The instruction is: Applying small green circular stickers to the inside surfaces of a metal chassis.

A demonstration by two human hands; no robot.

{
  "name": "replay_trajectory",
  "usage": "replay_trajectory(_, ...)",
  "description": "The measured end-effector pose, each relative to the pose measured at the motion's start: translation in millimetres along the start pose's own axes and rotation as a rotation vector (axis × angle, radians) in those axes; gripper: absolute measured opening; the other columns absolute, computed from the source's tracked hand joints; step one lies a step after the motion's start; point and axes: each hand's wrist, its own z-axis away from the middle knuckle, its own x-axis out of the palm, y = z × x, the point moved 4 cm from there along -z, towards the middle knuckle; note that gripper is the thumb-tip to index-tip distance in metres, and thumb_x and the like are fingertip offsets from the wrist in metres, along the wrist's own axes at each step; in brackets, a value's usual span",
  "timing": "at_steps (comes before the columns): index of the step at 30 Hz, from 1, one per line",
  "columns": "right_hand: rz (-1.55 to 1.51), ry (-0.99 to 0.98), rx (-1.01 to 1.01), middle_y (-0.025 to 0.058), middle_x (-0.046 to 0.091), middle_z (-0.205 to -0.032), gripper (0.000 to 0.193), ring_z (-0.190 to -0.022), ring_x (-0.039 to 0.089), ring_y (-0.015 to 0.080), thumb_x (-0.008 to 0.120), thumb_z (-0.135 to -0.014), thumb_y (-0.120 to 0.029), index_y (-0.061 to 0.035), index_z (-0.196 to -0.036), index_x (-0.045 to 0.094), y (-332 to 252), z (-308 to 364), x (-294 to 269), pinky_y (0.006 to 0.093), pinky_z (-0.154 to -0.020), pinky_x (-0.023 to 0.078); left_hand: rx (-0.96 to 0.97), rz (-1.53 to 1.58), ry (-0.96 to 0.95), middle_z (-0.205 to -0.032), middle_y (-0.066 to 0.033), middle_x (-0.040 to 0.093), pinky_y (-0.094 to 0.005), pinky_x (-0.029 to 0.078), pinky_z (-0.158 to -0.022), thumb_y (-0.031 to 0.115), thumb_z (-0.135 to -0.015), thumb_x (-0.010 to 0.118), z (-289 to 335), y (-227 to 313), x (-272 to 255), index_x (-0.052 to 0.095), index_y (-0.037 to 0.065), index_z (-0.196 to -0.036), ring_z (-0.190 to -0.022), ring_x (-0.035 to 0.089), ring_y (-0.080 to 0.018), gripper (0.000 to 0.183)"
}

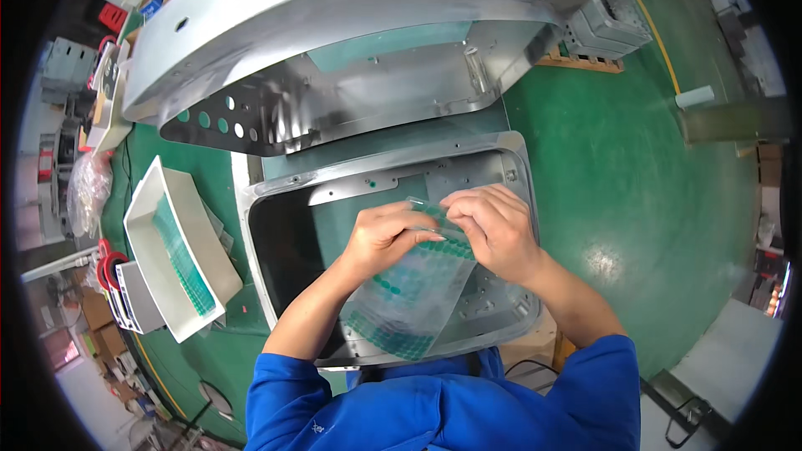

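Note:
Between my hands is a translucent plastic sheet (409,294) with rows of green round dots, hanging down toward my body. My left hand (386,239) pinches its upper left part between thumb and fingers. On the upper right edge, my right hand (499,229) is closed with curled fingers, close to the left one. Whether the sheet is single or several stacked layers, I cannot tell. Beneath both hands lies an open metal housing (528,179) with a rounded rim and holes in its inner walls. My forearms and the sheet hide part of its inside.
A large metal cover (351,12) stands behind the housing, with round holes at its left. To the left, a white bin (220,238) holds green-dotted sheets (181,255). Red-handled scissors (109,270) are near it. Grey metal parts (606,25) sit on a wooden pallet at the far right.

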Motion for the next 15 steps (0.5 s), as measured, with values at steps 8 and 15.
replay_trajectory(8,-0.146,-0.419,0.488,0.0051,0.049,-0.074,0.003,-0.065,0.048,0.0135,0.053,-0.076,-0.004,-0.0009,-0.076,0.052,124,-49,1,0.0257,-0.063,0.040,-0.234,0.006,0.117,-0.067,-0.0030,0.061,-0.0243,0.038,-0.045,0.008,-0.066,0.070,7,-48,8,0.062,0.004,-0.073,-0.050,0.047,-0.0127,0.011)
replay_trajectory(15,-0.045,-0.622,0.503,0.0044,0.048,-0.074,0.003,-0.061,0.047,0.0130,0.055,-0.075,-0.005,-0.0023,-0.076,0.053,146,-47,19,0.0270,-0.061,0.041,-0.353,0.073,0.198,-0.068,-0.0026,0.062,-0.0228,0.037,-0.046,0.007,-0.066,0.070,25,-58,6,0.063,0.005,-0.073,-0.050,0.048,-0.0108,0.010)
